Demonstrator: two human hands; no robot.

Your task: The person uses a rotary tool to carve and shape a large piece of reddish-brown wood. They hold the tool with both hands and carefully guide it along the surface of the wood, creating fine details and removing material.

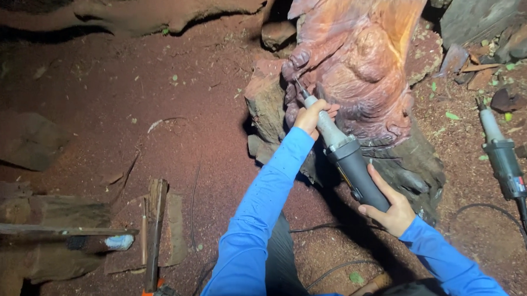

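A reddish carved wooden sculpture (360,63) stands on a rough wooden base (413,166). I hold a grey die grinder (348,156) against its left side, the thin bit touching a carved knob. My left hand (312,117) grips the grinder's silver neck close to the wood. My right hand (391,205) wraps the dark rear body of the tool. Both arms wear blue sleeves.
A second grey grinder (503,157) lies on the red sawdust ground at the right, its cable trailing down. Wooden planks and offcuts (155,233) lie at the lower left. A dark slab (21,139) sits left. Wood scraps (494,58) litter the upper right.
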